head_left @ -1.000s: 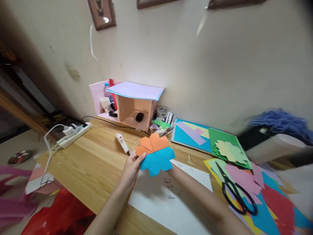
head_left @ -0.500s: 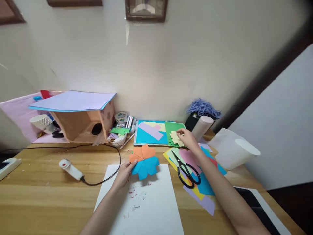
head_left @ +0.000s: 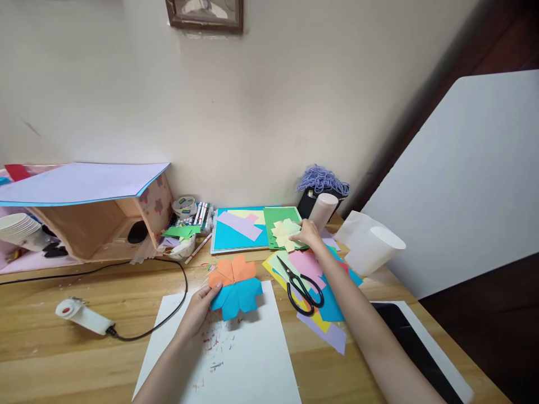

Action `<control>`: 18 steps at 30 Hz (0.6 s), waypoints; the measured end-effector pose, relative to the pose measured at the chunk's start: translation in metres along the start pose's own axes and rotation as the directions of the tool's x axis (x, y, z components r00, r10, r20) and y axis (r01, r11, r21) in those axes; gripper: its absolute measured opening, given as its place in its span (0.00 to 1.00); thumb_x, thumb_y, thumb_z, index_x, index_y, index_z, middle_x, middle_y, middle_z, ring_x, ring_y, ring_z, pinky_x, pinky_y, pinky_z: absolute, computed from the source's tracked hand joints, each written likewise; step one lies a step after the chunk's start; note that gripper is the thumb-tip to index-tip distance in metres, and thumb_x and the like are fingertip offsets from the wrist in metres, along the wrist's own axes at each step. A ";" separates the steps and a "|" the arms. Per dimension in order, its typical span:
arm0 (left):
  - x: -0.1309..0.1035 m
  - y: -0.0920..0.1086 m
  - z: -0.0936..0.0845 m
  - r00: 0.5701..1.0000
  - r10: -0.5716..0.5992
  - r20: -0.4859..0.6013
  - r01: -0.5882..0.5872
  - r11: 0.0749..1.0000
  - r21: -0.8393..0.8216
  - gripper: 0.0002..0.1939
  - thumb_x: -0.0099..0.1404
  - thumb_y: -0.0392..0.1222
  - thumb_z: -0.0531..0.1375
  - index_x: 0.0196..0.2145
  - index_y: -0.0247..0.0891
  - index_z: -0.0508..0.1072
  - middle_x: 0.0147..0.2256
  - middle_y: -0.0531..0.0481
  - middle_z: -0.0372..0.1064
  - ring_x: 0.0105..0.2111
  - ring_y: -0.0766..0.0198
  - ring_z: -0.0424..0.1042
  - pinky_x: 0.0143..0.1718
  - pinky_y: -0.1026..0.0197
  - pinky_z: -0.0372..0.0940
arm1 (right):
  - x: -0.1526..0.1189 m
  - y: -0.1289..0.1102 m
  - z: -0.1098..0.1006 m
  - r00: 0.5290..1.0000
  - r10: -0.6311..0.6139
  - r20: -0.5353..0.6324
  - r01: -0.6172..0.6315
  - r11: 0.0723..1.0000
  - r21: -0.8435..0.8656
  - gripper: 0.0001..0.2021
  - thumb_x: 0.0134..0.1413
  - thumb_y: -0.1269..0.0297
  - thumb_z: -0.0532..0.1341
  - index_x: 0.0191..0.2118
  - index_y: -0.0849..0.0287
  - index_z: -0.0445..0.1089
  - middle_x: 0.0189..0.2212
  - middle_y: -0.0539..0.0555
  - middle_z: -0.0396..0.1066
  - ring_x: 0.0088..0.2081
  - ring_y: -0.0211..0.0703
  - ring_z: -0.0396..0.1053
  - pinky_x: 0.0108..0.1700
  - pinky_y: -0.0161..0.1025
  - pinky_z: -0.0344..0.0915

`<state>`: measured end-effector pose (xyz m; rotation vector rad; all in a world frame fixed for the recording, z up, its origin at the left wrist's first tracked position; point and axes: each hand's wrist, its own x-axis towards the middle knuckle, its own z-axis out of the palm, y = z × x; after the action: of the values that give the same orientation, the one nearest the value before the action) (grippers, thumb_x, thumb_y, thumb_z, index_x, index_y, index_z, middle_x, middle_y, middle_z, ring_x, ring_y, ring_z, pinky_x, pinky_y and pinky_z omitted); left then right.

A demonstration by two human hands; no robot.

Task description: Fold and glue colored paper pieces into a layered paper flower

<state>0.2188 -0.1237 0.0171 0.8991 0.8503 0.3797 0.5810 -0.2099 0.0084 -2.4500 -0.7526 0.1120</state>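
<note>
Between the thumb and fingers of my left hand (head_left: 202, 307) is a paper flower (head_left: 236, 287), orange on its far half and blue on its near half. It is held above a marked white sheet (head_left: 252, 359). My right hand (head_left: 308, 233) reaches to the back and pinches the right edge of a second paper flower (head_left: 286, 233), pale yellow with some light green. That one is over a green sheet (head_left: 273, 216); whether it touches the sheet is hard to see. Black-handled scissors (head_left: 304, 287) lie on coloured paper scraps (head_left: 337, 303) under my right forearm.
A corded white tool (head_left: 84, 317) lies at the left, before an open cardboard box (head_left: 96, 224). Markers (head_left: 202, 214) and a small bowl of scraps (head_left: 183, 247) stand behind. Paper rolls (head_left: 373, 249) and a black holder with purple yarn (head_left: 322, 182) are at the right.
My view has turned to the right. My right hand has shifted on the pale yellow flower, more of which now shows, with light green on it. My left hand still holds the orange and blue flower.
</note>
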 end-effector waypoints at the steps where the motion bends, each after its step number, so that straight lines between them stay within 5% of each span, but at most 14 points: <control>1: -0.001 0.000 0.000 1.000 -0.009 0.005 0.010 1.000 -0.013 0.13 0.47 0.46 0.66 0.23 0.34 0.70 0.19 0.52 0.69 0.20 0.66 0.68 0.23 0.65 0.64 | -0.002 0.000 -0.001 1.000 0.009 -0.019 -0.009 1.000 0.026 0.30 0.21 0.64 0.70 0.39 0.63 0.64 0.43 0.64 0.65 0.47 0.57 0.63 0.46 0.44 0.60; 8: -0.005 0.007 -0.002 0.999 0.003 -0.042 -0.006 0.998 -0.065 0.10 0.47 0.41 0.66 0.23 0.33 0.70 0.19 0.49 0.70 0.19 0.64 0.69 0.23 0.64 0.65 | -0.015 0.003 -0.020 1.000 0.010 -0.029 0.001 0.937 0.350 0.22 0.36 0.62 0.64 0.41 0.63 0.61 0.32 0.56 0.70 0.35 0.46 0.70 0.35 0.39 0.66; 14: -0.005 0.002 -0.007 1.000 -0.001 -0.024 -0.002 0.994 -0.107 0.10 0.48 0.41 0.66 0.26 0.33 0.72 0.25 0.46 0.73 0.23 0.62 0.71 0.26 0.63 0.66 | -0.037 0.003 -0.085 0.997 -0.013 -0.074 0.054 0.811 0.582 0.14 0.42 0.53 0.61 0.31 0.60 0.66 0.29 0.53 0.72 0.30 0.43 0.70 0.29 0.36 0.67; 18: -0.006 -0.003 -0.013 1.000 -0.016 -0.016 0.014 0.994 -0.106 0.11 0.48 0.42 0.66 0.27 0.33 0.72 0.24 0.48 0.72 0.24 0.63 0.71 0.28 0.63 0.66 | -0.057 -0.003 -0.125 0.983 0.004 -0.181 0.161 0.446 0.881 0.15 0.38 0.60 0.65 0.36 0.57 0.69 0.37 0.53 0.73 0.37 0.44 0.71 0.36 0.37 0.68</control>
<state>0.2050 -0.1224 0.0132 0.7916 0.8447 0.4158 0.5614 -0.3007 0.1095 -1.3497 -0.5176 0.2150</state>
